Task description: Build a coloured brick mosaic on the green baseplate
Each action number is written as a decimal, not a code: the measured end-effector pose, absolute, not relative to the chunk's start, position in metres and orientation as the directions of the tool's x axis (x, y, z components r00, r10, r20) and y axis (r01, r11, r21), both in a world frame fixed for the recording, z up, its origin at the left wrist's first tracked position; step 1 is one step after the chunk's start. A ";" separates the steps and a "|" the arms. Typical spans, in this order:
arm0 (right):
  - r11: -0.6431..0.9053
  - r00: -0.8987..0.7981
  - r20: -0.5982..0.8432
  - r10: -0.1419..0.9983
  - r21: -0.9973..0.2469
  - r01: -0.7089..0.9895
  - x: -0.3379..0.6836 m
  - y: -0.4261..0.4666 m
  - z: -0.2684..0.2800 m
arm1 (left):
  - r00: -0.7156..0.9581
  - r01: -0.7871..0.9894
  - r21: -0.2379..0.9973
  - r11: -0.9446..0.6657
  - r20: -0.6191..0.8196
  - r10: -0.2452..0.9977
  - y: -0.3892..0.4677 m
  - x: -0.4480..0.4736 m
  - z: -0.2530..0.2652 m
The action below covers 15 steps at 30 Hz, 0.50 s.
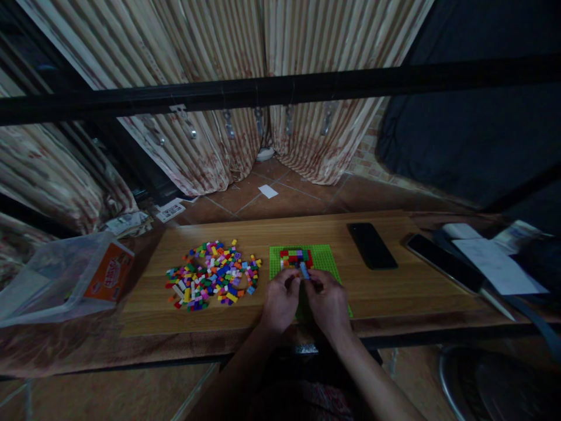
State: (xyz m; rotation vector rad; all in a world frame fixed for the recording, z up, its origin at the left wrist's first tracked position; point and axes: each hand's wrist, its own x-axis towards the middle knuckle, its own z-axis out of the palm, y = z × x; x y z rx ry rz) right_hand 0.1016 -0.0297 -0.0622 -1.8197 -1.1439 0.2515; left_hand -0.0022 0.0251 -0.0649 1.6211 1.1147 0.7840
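Note:
A green studded baseplate (324,257) lies on the wooden board, with a low build of toy bricks (289,255) in red, green, purple and white on its far part. My left hand (280,301) is over the plate's near left side, fingers closed near the build; what they pinch, if anything, is hidden. Close beside it, my right hand (329,301) is closed, with a light blue toy brick (304,270) held at its fingertips. The hands cover the near part of the build. To the left lies a loose pile of small multicoloured bricks (219,272).
The wooden board (149,298) rests on a cloth-covered table. On its right side lies a black phone (372,245); another phone (445,262) and papers (499,266) are farther right. A clear plastic box (56,286) with an orange label stands left. A dark bar (245,90) crosses beyond.

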 end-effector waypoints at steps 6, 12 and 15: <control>-0.273 0.543 0.258 0.799 -0.650 0.710 0.101 -0.020 -0.057 | 0.431 0.508 0.839 -0.195 -0.052 0.901 0.033 0.010 -0.056; -0.304 0.548 0.252 0.798 -0.617 0.726 0.105 -0.020 -0.059 | 0.481 0.575 0.775 -0.264 -0.059 0.875 0.037 0.012 -0.049; -0.242 0.541 0.264 0.799 -0.682 0.690 0.110 -0.022 -0.062 | 0.495 0.599 0.748 -0.285 -0.066 0.866 0.039 0.013 -0.045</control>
